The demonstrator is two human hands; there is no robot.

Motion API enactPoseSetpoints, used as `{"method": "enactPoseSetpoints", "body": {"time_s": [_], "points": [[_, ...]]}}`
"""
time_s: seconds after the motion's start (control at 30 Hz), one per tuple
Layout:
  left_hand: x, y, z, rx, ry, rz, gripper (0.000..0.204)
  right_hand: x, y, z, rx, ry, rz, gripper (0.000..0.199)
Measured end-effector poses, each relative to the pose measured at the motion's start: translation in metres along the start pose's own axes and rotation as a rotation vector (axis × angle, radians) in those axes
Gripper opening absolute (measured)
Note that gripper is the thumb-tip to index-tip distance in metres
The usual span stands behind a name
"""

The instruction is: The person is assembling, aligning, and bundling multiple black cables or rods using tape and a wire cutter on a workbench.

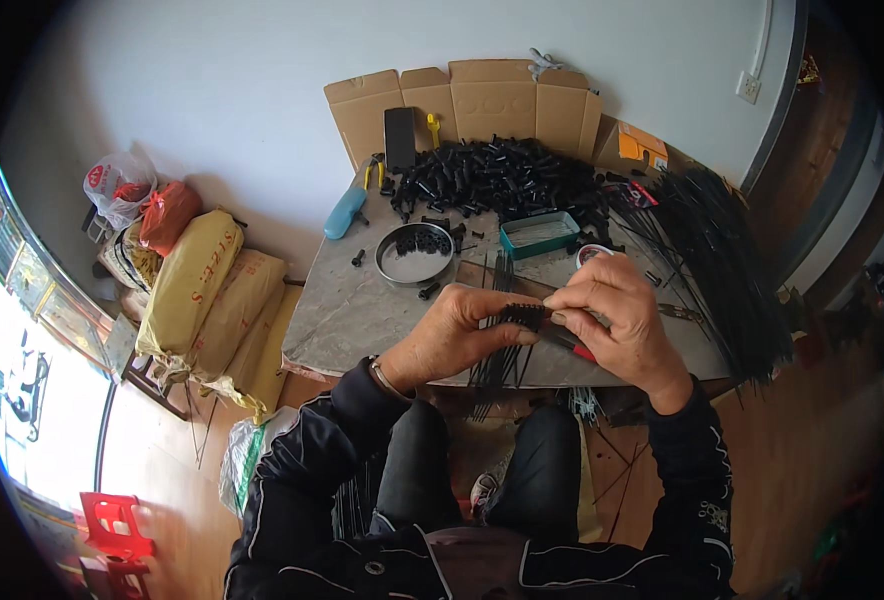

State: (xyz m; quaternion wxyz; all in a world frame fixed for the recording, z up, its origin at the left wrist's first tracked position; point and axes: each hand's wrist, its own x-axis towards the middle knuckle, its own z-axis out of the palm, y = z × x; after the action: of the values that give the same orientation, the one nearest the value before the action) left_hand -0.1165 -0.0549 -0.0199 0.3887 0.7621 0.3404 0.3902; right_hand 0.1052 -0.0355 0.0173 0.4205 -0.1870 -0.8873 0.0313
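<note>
The person sits at a small grey tabletop with both hands raised just above its near edge. The left hand has its fingers closed around a bundle of thin black rods, whose lower ends fan out below the hand and hang past the tabletop edge. The right hand meets it from the other side, its fingers pinched on the top of the same bundle; a red-handled tool shows beneath this hand, though I cannot tell how it is held.

Behind the hands stands a round metal bowl with a few black pieces in it, and just beside that a teal tray. Farther back lies a big heap of black plastic parts in front of an opened cardboard box. A large sheaf of long black rods sprawls over the right side. Yellow sacks lean against the wall on the left.
</note>
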Motion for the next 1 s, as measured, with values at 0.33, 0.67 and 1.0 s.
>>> {"method": "enactPoseSetpoints", "body": {"time_s": [0.33,0.67,1.0], "points": [[0.002,-0.011,-0.005,0.124,0.074,0.258,0.035,-0.006,0.004,0.022,0.241,-0.024,0.169,0.020],[-0.001,-0.012,-0.007,0.242,0.082,0.301,0.040,0.000,-0.002,0.024,0.091,-0.003,0.093,0.025],[0.001,-0.018,-0.018,0.366,0.046,0.369,0.048,0.011,-0.007,0.026,-0.007,0.062,-0.011,0.027]]}}
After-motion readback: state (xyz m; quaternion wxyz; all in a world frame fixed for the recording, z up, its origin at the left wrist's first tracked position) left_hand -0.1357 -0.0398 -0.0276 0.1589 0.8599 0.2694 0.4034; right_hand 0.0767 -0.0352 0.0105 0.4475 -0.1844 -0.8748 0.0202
